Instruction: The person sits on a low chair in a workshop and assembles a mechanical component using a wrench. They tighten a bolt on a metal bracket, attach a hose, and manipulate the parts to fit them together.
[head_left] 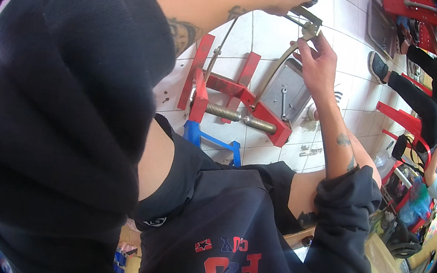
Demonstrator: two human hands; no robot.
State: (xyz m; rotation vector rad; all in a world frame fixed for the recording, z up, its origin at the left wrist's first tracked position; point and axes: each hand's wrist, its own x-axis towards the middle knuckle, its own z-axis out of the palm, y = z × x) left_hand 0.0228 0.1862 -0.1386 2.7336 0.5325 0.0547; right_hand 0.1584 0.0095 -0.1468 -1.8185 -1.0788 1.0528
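Observation:
A metal bracket (310, 28) with a screw-like fitting sits at the upper end of a curved flat metal bar (275, 70). The thumb and fingers of my right hand (321, 64) close on this bracket from its lower right side. My left hand (290, 2) reaches over from the left to the far side of the bracket, but its fingers are hidden. A dark object (312, 0) shows at its edge. Below, a red steel frame (227, 86) carries two coil springs (224, 111), and the curved bar runs down to it. A thin metal rod (218, 50) rises from the frame's left part.
A grey metal tray (283, 92) holding a wrench (283, 102) lies on the white tile floor beyond the frame. A blue metal stand (213, 138) is near my legs. Another person (427, 101) sits at the right beside red chair-like frames (401, 117); a second tray (381, 28) lies farther off.

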